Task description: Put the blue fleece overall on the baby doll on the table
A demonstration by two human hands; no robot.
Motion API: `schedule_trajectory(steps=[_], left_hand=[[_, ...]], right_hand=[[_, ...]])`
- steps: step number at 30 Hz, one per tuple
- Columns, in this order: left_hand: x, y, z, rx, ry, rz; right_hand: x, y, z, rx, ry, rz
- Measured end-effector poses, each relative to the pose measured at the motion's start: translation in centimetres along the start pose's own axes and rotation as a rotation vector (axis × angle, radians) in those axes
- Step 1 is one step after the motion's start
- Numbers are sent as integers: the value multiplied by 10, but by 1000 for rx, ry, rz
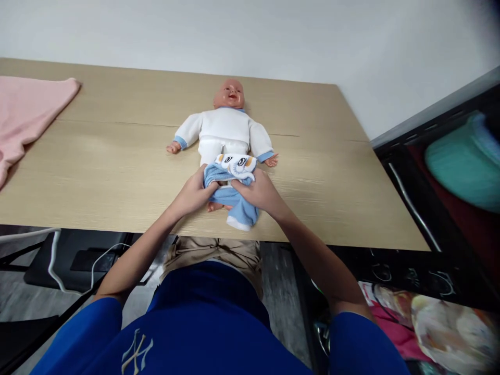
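A baby doll (224,127) in a white top with blue cuffs lies on its back on the wooden table (117,166), head away from me. Blue trousers (238,208) with a white cartoon-eyed panel are bunched around its legs. My left hand (193,195) grips the left side of the trousers' waistband, fingers curled. On the other side, my right hand (260,190) pinches the waistband too. One bare doll foot peeks out beside my left hand.
A pink cloth (27,114) lies at the table's far left. To the right stands a dark rack with a teal bundle (461,161) and colourful items (437,323) below. Cables and a black chair (58,260) sit under the table's left side.
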State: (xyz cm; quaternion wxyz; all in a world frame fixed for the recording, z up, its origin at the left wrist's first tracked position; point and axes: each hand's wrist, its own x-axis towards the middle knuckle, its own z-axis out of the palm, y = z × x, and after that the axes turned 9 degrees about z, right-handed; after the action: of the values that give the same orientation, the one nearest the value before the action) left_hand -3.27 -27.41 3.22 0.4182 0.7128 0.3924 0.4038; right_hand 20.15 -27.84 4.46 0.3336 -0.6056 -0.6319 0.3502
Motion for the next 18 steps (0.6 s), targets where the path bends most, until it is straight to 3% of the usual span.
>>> schedule_trajectory(steps=[5, 8, 14, 18], left_hand=[[-41, 26, -5, 0, -1, -16], [-62, 32, -6, 72, -23, -118], [-77, 22, -10, 293, -64, -226], [-79, 9, -8, 380, -95, -252]], right_hand=[[-41, -30, -5, -89, -202, -69], [-54, -36, -1, -151, -258, -32], [-60, -35, 18, -325, -214, -80], [-63, -41, 28, -533, -226, -31]])
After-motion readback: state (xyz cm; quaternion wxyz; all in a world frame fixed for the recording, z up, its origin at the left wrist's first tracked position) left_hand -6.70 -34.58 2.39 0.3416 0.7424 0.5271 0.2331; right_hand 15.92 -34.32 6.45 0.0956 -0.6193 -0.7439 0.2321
